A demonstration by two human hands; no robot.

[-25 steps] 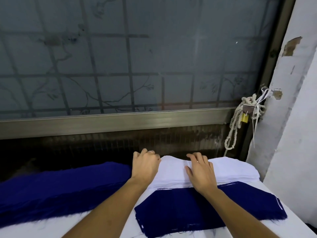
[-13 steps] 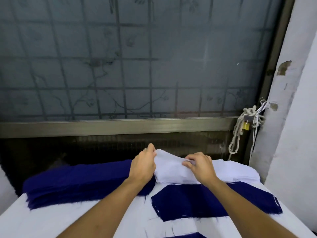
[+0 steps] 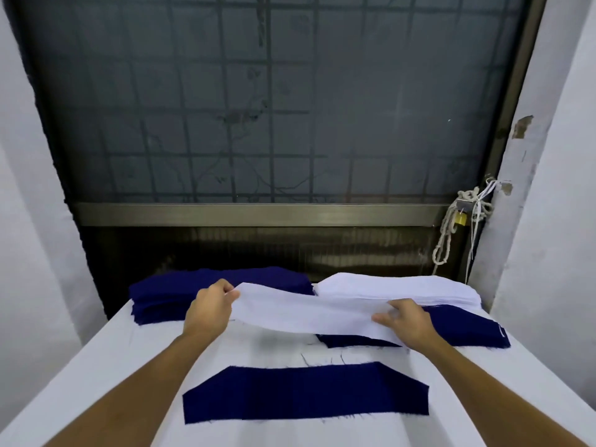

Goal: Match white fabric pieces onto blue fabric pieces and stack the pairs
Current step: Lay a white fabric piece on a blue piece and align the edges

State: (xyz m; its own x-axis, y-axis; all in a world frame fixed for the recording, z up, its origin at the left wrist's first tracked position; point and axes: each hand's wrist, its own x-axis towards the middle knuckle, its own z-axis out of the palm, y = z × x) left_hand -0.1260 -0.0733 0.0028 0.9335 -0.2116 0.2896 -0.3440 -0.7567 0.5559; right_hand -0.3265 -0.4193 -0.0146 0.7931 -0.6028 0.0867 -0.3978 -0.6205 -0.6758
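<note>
On a white-covered table [image 3: 96,366], a thick stack of dark blue fabric pieces [image 3: 180,291] and a stack of white fabric pieces [image 3: 403,287] sit at the far edge, so most of the matching appears to lie ahead. Two single blue trapezoid pieces, the nearer blue piece [image 3: 306,395] and the farther blue piece [image 3: 461,327], lie uncovered, with no finished pair in view. The left hand [image 3: 208,309] and right hand [image 3: 409,321], well apart, pinch the ends of one long white fabric strip [image 3: 306,312] held partly over the farther one.

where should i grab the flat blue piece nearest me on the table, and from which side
The near blue piece lies flat and long on the table, so probably pinch its two slanted short ends, one hand from each side. A single middle grip would likely let it fold. The left hand and right hand now hold the white piece.
</note>
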